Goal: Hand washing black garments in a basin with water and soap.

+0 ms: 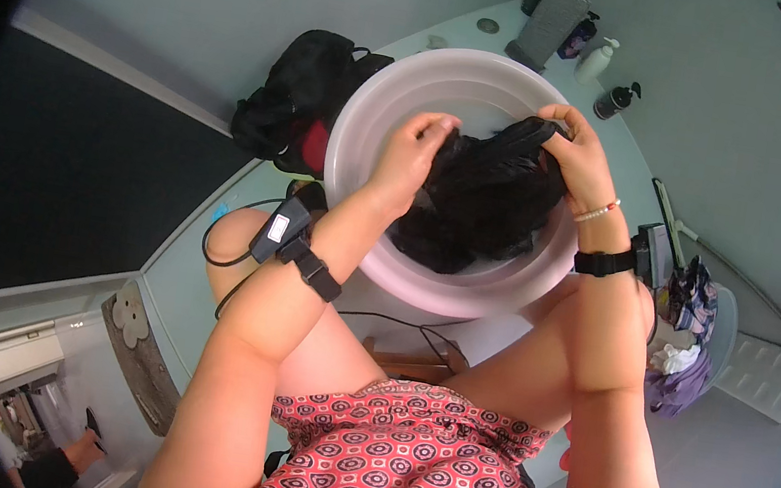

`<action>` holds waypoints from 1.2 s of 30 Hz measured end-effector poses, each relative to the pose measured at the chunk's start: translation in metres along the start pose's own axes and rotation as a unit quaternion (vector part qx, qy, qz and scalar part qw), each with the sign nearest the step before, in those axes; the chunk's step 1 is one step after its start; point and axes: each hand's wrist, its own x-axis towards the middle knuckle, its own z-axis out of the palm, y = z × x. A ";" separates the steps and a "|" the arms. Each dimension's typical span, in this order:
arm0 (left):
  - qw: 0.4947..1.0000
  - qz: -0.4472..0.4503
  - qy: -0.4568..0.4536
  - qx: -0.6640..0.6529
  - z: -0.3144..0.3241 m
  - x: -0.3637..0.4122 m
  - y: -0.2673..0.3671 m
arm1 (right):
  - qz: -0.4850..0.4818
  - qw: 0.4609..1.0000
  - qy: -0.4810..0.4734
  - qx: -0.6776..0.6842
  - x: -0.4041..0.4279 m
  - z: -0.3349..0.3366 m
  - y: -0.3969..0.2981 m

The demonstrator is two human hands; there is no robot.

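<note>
A black wet-looking cloth garment [491, 194] is bunched inside a large pale pink plastic basin [346, 215], between my knees. My left hand [414, 154] pinches the garment's left edge between thumb and fingers. On the other side, my right hand [582, 159] grips a raised fold near the basin's right rim, its thumb over the cloth. The upper part of the garment is stretched between both hands, while its lower folds hang down into the basin. Some water seems to lie in the bottom, largely hidden by the cloth.
A black bag or pile of dark fabric [300, 89] lies left of the basin. Behind stand a grey upright object [552, 23], a white pump bottle [596, 62] and a black pump bottle [614, 102]. Clothes [679, 374] fill a tub at right. A person's leg [84, 452] shows lower left.
</note>
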 end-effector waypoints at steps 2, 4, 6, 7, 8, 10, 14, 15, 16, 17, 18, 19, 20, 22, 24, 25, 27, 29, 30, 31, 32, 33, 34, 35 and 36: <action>0.990 0.040 -0.055 0.126 0.009 -0.004 -0.001 | -0.009 1.000 -0.022 -0.015 -0.008 -0.003 -0.013; 0.908 0.236 -0.041 0.344 0.026 -0.017 -0.007 | -0.065 0.990 -0.112 -0.054 -0.013 0.010 -0.020; 0.929 0.230 -0.074 0.281 0.039 -0.022 0.004 | -0.104 0.976 -0.177 -0.066 -0.019 0.021 -0.023; 0.938 0.137 -0.107 0.300 0.044 -0.023 0.013 | -0.083 0.974 -0.204 -0.052 -0.024 0.026 -0.026; 0.937 0.045 -0.135 0.318 0.046 -0.025 0.020 | -0.064 0.969 -0.234 -0.038 -0.028 0.031 -0.030; 0.940 0.039 -0.114 0.318 0.044 -0.024 0.019 | -0.043 0.966 -0.254 -0.001 -0.029 0.034 -0.023; 0.998 0.057 0.001 -0.005 0.058 -0.032 0.049 | -0.104 0.965 -0.235 0.059 -0.035 0.036 -0.005; 0.996 0.064 -0.001 -0.060 0.060 -0.031 0.062 | -0.061 0.959 -0.278 0.002 -0.035 0.034 -0.002; 0.991 0.072 -0.004 -0.114 0.061 -0.028 0.074 | -0.017 0.946 -0.319 -0.055 -0.036 0.032 0.001; 0.987 0.092 0.023 -0.133 0.062 -0.026 0.088 | -0.050 0.958 -0.269 -0.086 -0.035 0.035 0.011; 0.981 0.109 0.045 -0.154 0.063 -0.022 0.100 | -0.053 0.958 -0.267 -0.086 -0.034 0.033 0.020; 0.976 0.121 0.056 -0.170 0.058 -0.016 0.112 | -0.036 0.955 -0.255 -0.144 -0.032 0.029 0.028; 0.973 0.110 0.063 -0.194 0.059 -0.013 0.127 | -0.014 0.950 -0.236 -0.203 -0.031 0.021 0.033; 0.963 0.114 0.025 -0.242 0.055 -0.018 0.159 | -0.001 0.934 -0.209 -0.291 -0.031 0.016 0.033; 0.961 0.133 0.036 -0.240 0.055 -0.019 0.164 | -0.006 0.962 -0.124 -0.245 -0.032 0.011 0.033; 0.958 0.148 0.050 -0.241 0.055 -0.018 0.164 | 0.011 0.980 -0.114 -0.164 -0.033 0.005 0.033; 0.966 0.118 0.045 -0.227 0.043 -0.015 0.149 | -0.016 0.996 -0.082 -0.011 -0.039 0.004 0.024; 0.981 0.105 0.063 -0.152 0.037 -0.014 0.124 | -0.079 0.974 -0.043 0.209 -0.035 0.000 0.025; 0.983 0.113 0.036 -0.141 0.034 -0.015 0.108 | -0.081 0.973 -0.043 0.211 -0.034 0.000 0.022; 0.989 0.091 0.081 -0.087 0.033 -0.017 0.091 | -0.076 0.954 -0.061 0.284 -0.033 -0.001 0.019; 0.989 0.068 0.126 -0.034 0.037 -0.020 0.075 | -0.071 0.929 -0.078 0.355 -0.034 -0.002 0.015; 0.990 0.073 0.117 -0.032 0.051 -0.028 0.059 | -0.066 0.899 -0.093 0.424 -0.034 -0.005 0.014; 0.990 0.079 0.109 -0.031 0.064 -0.036 0.045 | -0.068 0.898 -0.090 0.424 -0.034 -0.006 0.014; 0.997 0.040 0.045 -0.047 0.063 -0.034 0.029 | -0.089 0.907 -0.101 0.400 -0.034 -0.006 0.014; 0.996 0.051 0.009 -0.067 0.072 -0.038 0.016 | -0.107 0.913 -0.112 0.377 -0.037 0.000 0.009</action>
